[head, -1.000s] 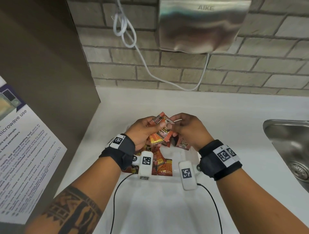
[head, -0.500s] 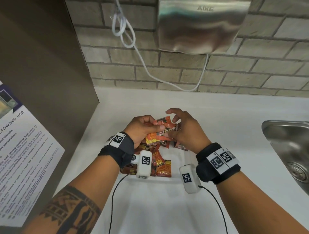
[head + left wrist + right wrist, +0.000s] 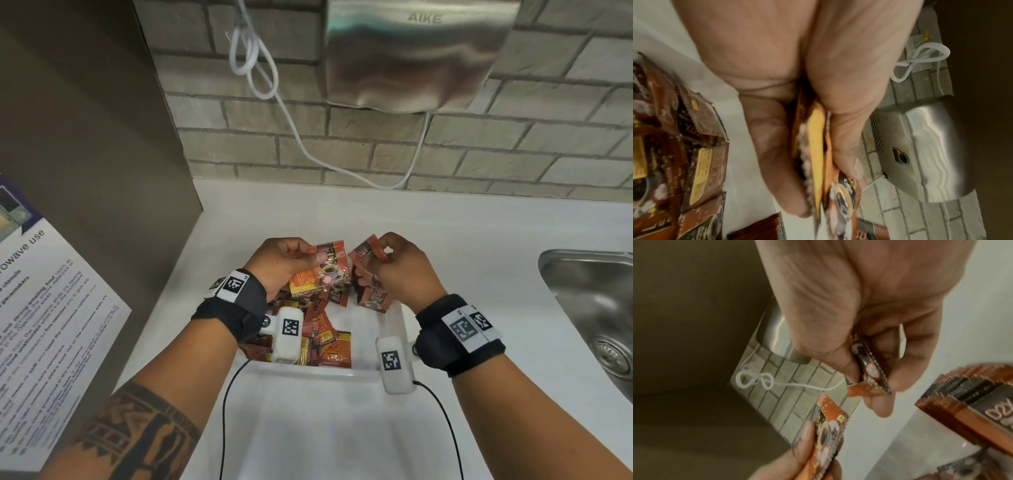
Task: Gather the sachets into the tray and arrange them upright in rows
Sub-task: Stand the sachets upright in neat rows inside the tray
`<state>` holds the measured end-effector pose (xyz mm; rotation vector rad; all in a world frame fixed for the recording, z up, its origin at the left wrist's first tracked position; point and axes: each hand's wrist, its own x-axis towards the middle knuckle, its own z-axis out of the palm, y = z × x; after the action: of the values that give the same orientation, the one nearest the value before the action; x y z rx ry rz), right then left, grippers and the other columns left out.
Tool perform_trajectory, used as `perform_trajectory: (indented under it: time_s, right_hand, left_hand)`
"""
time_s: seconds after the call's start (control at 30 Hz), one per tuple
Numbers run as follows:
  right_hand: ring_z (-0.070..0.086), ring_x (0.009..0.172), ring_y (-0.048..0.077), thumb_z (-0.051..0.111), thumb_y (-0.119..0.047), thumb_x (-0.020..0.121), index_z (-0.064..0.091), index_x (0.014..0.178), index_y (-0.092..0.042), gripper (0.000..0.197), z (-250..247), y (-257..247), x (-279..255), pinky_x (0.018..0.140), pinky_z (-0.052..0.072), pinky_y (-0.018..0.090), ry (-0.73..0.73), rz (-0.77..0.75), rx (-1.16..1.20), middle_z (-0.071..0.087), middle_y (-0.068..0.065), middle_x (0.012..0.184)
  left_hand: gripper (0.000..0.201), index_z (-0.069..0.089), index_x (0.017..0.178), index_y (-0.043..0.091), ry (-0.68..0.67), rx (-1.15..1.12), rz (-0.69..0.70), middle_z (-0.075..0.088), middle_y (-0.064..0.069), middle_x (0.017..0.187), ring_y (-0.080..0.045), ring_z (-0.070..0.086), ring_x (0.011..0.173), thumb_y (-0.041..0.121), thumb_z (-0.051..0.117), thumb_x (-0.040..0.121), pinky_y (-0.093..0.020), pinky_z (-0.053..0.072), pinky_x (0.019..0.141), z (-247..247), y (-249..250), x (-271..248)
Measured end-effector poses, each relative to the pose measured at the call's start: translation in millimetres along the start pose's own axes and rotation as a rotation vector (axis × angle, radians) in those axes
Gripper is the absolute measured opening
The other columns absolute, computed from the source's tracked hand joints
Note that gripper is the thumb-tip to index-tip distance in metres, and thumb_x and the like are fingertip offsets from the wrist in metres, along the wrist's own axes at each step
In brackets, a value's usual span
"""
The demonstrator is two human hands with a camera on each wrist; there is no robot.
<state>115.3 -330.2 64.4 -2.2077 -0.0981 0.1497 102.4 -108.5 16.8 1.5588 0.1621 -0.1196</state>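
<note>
My left hand [image 3: 305,262] grips a small stack of red-and-yellow sachets [image 3: 322,274] above the far end of the white tray [image 3: 342,371]. In the left wrist view the stack [image 3: 817,162] is squeezed edge-on between thumb and fingers. My right hand [image 3: 383,248] pinches a single sachet [image 3: 364,257] by its top edge, just right of the stack; the pinch shows in the right wrist view [image 3: 869,368]. Several sachets [image 3: 373,301] stand upright under the right hand. Loose sachets [image 3: 329,342] lie jumbled in the tray's left part.
A steel sink [image 3: 589,308] is sunk into the white counter at the right. A steel hand dryer [image 3: 418,51] and its white cable [image 3: 260,68] hang on the brick wall. A brown panel [image 3: 85,137] with a printed notice [image 3: 44,325] closes the left side.
The hands were together on one bundle; now they are apart. The right hand has drawn one sachet off to the right while the left keeps the stack.
</note>
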Motion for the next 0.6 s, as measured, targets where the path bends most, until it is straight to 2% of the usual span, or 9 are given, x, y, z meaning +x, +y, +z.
perform_trajectory:
  time_s: [0.07, 0.13, 0.2, 0.23, 0.27, 0.33, 0.4, 0.47, 0.6]
  right_hand:
    - [0.072, 0.061, 0.011, 0.054, -0.001, 0.095, 0.050, 0.096, -0.012, 0.012, -2, -5, -5, 0.059, 0.062, 0.032, -0.127, 0.096, 0.213, 0.070, 0.003, 0.086]
    - [0.073, 0.071, 0.012, 0.052, 0.005, 0.095, 0.045, 0.101, -0.008, 0.015, -3, -7, -8, 0.060, 0.062, 0.031, -0.225, 0.106, 0.248, 0.068, 0.007, 0.093]
    - [0.069, 0.099, 0.025, 0.053, 0.012, 0.092, 0.044, 0.102, -0.013, 0.028, 2, -11, -9, 0.082, 0.061, 0.043, -0.276, 0.079, 0.294, 0.063, 0.009, 0.108]
    - [0.065, 0.108, 0.028, 0.053, 0.013, 0.092, 0.044, 0.105, -0.016, 0.033, 5, -13, -10, 0.092, 0.057, 0.049, -0.310, 0.067, 0.345, 0.058, 0.010, 0.113]
    - [0.064, 0.107, 0.026, 0.054, 0.010, 0.095, 0.043, 0.114, -0.018, 0.036, 8, -13, -10, 0.095, 0.056, 0.050, -0.334, 0.083, 0.430, 0.056, 0.009, 0.114]
    - [0.066, 0.101, 0.019, 0.061, -0.010, 0.098, 0.038, 0.131, -0.020, 0.042, 13, -16, -12, 0.091, 0.058, 0.045, -0.374, 0.112, 0.547, 0.057, 0.005, 0.112]
    - [0.069, 0.103, 0.023, 0.072, -0.020, 0.092, 0.042, 0.133, -0.019, 0.051, 16, -17, -11, 0.088, 0.060, 0.043, -0.386, 0.050, 0.408, 0.061, 0.007, 0.115]
    - [0.071, 0.100, 0.027, 0.077, -0.014, 0.087, 0.049, 0.127, -0.013, 0.048, 19, -16, -9, 0.085, 0.061, 0.044, -0.361, 0.016, 0.316, 0.066, 0.011, 0.112]
    - [0.073, 0.089, 0.029, 0.068, 0.004, 0.088, 0.051, 0.122, -0.007, 0.039, 15, -12, -7, 0.087, 0.060, 0.046, -0.324, 0.081, 0.502, 0.067, 0.017, 0.104]
  left_hand:
    - [0.018, 0.074, 0.072, 0.018, -0.014, -0.005, -0.023, 0.071, -0.018, 0.095, -0.031, 0.067, 0.088, 0.027, 0.088, 0.064, -0.055, 0.053, 0.094, 0, 3, -2]
    - [0.025, 0.074, 0.080, 0.013, -0.024, 0.016, -0.037, 0.073, -0.021, 0.099, -0.030, 0.068, 0.088, 0.027, 0.087, 0.064, -0.050, 0.056, 0.091, 1, 5, -2]
    - [0.033, 0.074, 0.090, 0.006, -0.029, 0.043, -0.030, 0.073, -0.022, 0.104, -0.028, 0.068, 0.088, 0.027, 0.087, 0.068, -0.041, 0.058, 0.086, 2, 3, -1]
    - [0.035, 0.074, 0.095, 0.002, -0.030, 0.050, -0.027, 0.073, -0.022, 0.104, -0.026, 0.069, 0.087, 0.024, 0.086, 0.072, -0.037, 0.058, 0.083, 3, 3, 0]
    - [0.036, 0.074, 0.098, -0.001, -0.031, 0.049, -0.024, 0.074, -0.022, 0.104, -0.025, 0.069, 0.087, 0.023, 0.085, 0.074, -0.034, 0.058, 0.081, 4, 3, 0]
    - [0.039, 0.076, 0.095, 0.002, -0.038, 0.049, -0.006, 0.075, -0.017, 0.099, -0.023, 0.068, 0.088, 0.029, 0.086, 0.068, -0.034, 0.057, 0.084, 6, 3, 1]
    - [0.035, 0.078, 0.088, 0.010, -0.064, 0.043, 0.009, 0.075, -0.015, 0.097, -0.022, 0.068, 0.088, 0.034, 0.086, 0.063, -0.040, 0.055, 0.092, 9, 5, -1]
    - [0.033, 0.079, 0.088, 0.013, -0.101, 0.016, 0.003, 0.075, -0.019, 0.101, -0.025, 0.069, 0.089, 0.034, 0.085, 0.064, -0.044, 0.055, 0.094, 12, 6, -2]
    - [0.040, 0.078, 0.101, 0.009, -0.098, 0.025, 0.017, 0.077, -0.014, 0.102, -0.024, 0.071, 0.092, 0.034, 0.080, 0.070, -0.038, 0.057, 0.091, 11, 9, -4]
